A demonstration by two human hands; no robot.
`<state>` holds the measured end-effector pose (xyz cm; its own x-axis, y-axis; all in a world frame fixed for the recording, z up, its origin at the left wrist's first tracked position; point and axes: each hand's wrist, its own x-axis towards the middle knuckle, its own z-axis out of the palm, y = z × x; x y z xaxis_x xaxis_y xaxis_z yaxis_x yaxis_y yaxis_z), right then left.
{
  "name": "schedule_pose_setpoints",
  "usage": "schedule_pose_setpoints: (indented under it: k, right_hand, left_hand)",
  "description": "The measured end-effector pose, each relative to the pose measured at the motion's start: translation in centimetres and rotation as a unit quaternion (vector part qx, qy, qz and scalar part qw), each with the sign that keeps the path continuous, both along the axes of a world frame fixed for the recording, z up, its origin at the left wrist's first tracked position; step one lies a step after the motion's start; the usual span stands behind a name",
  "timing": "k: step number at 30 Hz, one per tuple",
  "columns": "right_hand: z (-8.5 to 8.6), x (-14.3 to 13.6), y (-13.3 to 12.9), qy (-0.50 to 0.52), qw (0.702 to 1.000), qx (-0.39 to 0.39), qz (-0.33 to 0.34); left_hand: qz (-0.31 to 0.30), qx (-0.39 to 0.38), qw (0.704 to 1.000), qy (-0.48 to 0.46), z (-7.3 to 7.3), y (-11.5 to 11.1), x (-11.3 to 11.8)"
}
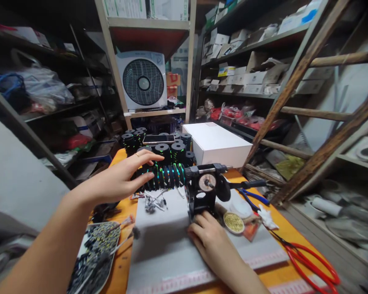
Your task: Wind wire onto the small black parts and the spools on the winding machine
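Left grip [125,173] spread over end of black roll [171,176], right grip [211,236] at foot of black machine [204,203], hold unclear

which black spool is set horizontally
The mounted spool on the black cranked device, by the left hand; the spools behind it stand upright.

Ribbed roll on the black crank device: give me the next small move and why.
Perhaps close the left hand around the ribbed roll: its fingers are spread at one end of it, while the right hand is at the black crank device's base.
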<state>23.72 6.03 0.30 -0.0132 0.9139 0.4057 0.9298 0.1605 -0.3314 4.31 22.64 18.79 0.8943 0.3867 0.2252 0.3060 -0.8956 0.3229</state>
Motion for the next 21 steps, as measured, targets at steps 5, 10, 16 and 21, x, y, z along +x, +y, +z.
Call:
schedule_pose_setpoints:
  k: [5,10,16,21]
  right_hand:
    - [0.0,-0.4,-0.3,-0.003,1.000,0.005,0.003]
    - [0.4,-0.1,-1.6,0.063,0.998,0.024,-0.017]
    - [0.9,0.5,-2.7,0.125,0.991,0.047,-0.009]
    - [0.9,1.1,-3.3,0.159,0.984,0.074,0.010]
  left_hand:
    - [-0.011,0.123,0.992,-0.007,-1.0,-2.8,0.6]
    - [-0.011,0.188,0.981,0.049,-2.0,-3.7,0.3]
    - [0.017,0.341,0.940,0.025,-4.4,-2.5,1.0]
    - [0.030,0.365,0.930,-0.016,-5.0,-1.9,2.0]
